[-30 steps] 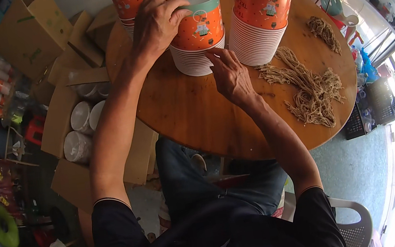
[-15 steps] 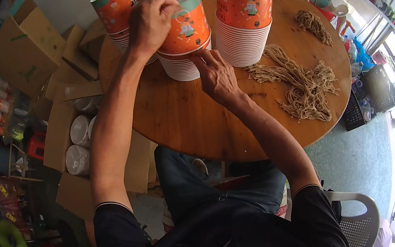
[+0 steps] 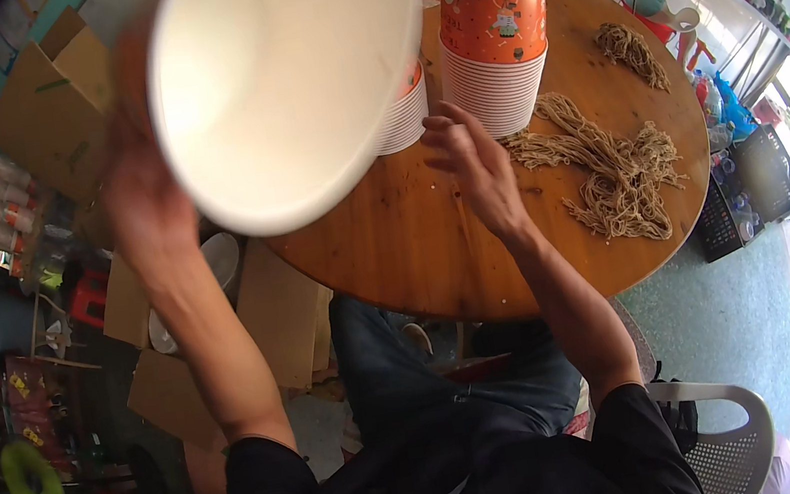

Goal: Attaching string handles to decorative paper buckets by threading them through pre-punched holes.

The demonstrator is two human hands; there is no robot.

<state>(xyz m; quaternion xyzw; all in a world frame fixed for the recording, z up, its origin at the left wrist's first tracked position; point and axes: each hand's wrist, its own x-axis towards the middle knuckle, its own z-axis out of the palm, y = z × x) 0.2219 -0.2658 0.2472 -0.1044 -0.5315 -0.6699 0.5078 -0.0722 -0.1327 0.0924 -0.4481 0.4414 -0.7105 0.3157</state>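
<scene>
My left hand [image 3: 147,186], blurred, grips a paper bucket [image 3: 293,95] by its side. The bucket is raised and tilted, its white inside facing me. Behind it, part of an upside-down stack of nested paper buckets [image 3: 405,116] shows white rims and a bit of orange. Just right of that stack, my right hand [image 3: 479,164] hovers with fingers loosely bent and apart, holding nothing. A second stack of buckets [image 3: 494,16], orange and green with printed figures, stands upside down behind the right hand.
The round wooden table [image 3: 398,267] carries bundles of tan string [image 3: 617,170] and a smaller string bundle [image 3: 630,52]. An open cardboard box [image 3: 273,310] is at the lower left. A grey chair [image 3: 719,434] stands at my right, and black crates [image 3: 754,181] beyond the table.
My left hand has lifted a bucket off the middle stack, bringing it left and nearer with its opening toward me. The right hand has let go of the stack and moved slightly right.
</scene>
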